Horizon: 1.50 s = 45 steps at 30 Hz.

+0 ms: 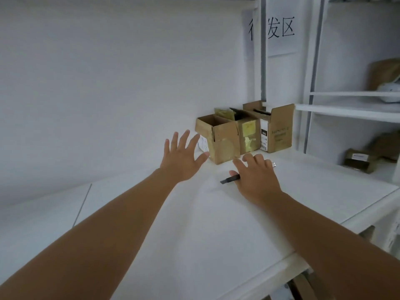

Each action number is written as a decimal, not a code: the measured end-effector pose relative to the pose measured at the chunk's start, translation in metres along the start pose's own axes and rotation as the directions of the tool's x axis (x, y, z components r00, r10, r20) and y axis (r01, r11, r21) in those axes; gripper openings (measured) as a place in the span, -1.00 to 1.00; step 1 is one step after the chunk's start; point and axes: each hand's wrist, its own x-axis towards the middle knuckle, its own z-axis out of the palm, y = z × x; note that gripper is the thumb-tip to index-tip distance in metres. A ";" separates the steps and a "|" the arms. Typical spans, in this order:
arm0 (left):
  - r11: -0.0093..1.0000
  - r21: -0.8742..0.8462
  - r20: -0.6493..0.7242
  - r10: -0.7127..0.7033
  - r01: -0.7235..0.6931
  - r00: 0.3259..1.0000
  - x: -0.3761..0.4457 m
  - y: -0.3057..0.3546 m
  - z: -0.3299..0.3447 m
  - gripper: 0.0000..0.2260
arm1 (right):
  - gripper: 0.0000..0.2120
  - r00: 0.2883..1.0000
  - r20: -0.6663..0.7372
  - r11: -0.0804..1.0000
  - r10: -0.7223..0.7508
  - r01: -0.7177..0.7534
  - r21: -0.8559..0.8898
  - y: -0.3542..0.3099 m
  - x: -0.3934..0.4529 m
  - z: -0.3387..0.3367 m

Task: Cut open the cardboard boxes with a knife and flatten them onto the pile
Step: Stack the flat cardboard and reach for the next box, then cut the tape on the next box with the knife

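Note:
Three open-topped cardboard boxes stand in a row at the back of the white table: a left box, a middle box with yellowish tape, and a right box with a printed label. My left hand hovers with fingers spread just left of the left box, not touching it. My right hand lies flat over a knife on the table in front of the boxes. The knife's dark end pokes out on the left and a metal tip on the right.
White shelves rise at the right, holding brown cardboard packages. A paper sign hangs on the wall above the boxes. The table's front edge runs diagonally at lower right, with brown cardboard below it.

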 end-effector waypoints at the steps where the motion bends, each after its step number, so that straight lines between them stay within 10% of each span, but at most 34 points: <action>1: 1.000 0.002 -0.006 0.011 -0.011 1.000 0.012 0.004 0.003 -0.36 | -0.65 1.000 0.000 1.000 0.002 -0.002 -0.009 0.001 0.000 0.001; 14: 0.995 -0.015 0.000 0.097 -0.097 0.995 0.091 0.033 0.015 -0.28 | -0.50 0.971 0.202 0.992 0.127 -0.127 -0.014 0.006 0.000 0.014; 27: 0.998 -0.011 -0.207 0.053 -0.056 0.977 0.003 -0.045 -0.016 -0.80 | -0.48 0.952 0.275 0.981 0.135 -0.167 0.098 0.005 -0.002 0.018; 36: 0.996 -0.062 -0.250 0.039 -0.056 0.967 -0.119 -0.118 -0.096 -0.92 | -0.12 0.987 0.149 0.997 -0.052 0.059 -0.043 -0.037 -0.014 -0.042; 45: 0.974 -0.209 -0.240 -0.140 0.089 0.961 -0.229 -0.177 -0.152 -0.78 | -0.38 0.942 0.072 0.936 -0.328 0.314 0.156 -0.184 -0.031 -0.082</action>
